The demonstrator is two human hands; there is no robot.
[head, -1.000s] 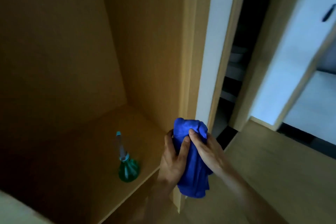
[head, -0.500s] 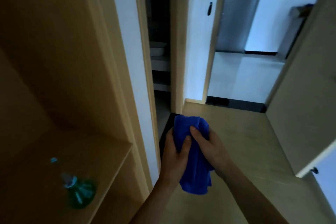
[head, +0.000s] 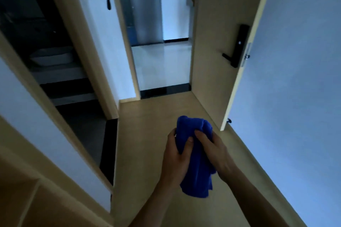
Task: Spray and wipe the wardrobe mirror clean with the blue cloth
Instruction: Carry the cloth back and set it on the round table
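Both grips are busy here. My left grip [head: 177, 158] is curled round the left side of the bunched-up blue cloth [head: 195, 164], thumb laid across the front. My right grip [head: 215, 153] wraps the other side, with its thumb pressed into the fold just beside the left one. The cloth sits between the two, low in the middle of my view and held over the pale wood-look floor [head: 147, 134]. Its top pokes out above my fingers and its loose end hangs below my palms.

Room-wise, there's a wide strip of bare floor straight ahead, running to a black threshold strip [head: 164, 91] and glossy light tiles [head: 162, 64] past the doorway.

On the right, the light wooden door [head: 212, 51] with a black lever handle [head: 238, 46] stands open. Its bottom corner is near the cloth, a bit beyond it and to the right. Behind that, the plain white wall [head: 295, 97] runs along my right arm.

On the left, the tan wooden wardrobe panel [head: 46, 204] has its edge close to my left forearm. Further up that side is a dark opening with a white rectangular basin [head: 51, 57] inside.
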